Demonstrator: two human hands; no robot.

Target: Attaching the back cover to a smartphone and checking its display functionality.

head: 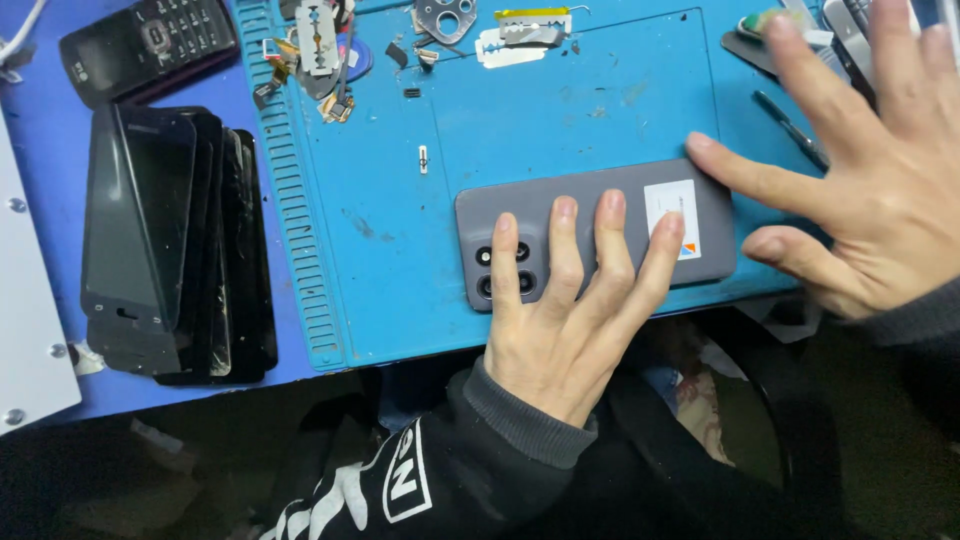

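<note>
A grey smartphone (560, 195) lies back side up on the blue work mat (520, 110), its camera lenses at the left and a white sticker at the right. My left hand (565, 310) rests flat on it, fingers spread across its back. My right hand (870, 170) hovers open at the phone's right end, with the index fingertip touching the phone's top right corner. It holds nothing.
A stack of black phone screens (175, 240) lies at the left on the blue table. A black keypad phone (145, 45) sits at the top left. Razor blades (318, 35), small parts and tweezers (790, 125) lie along the mat's far edge. A white panel (25, 330) is at far left.
</note>
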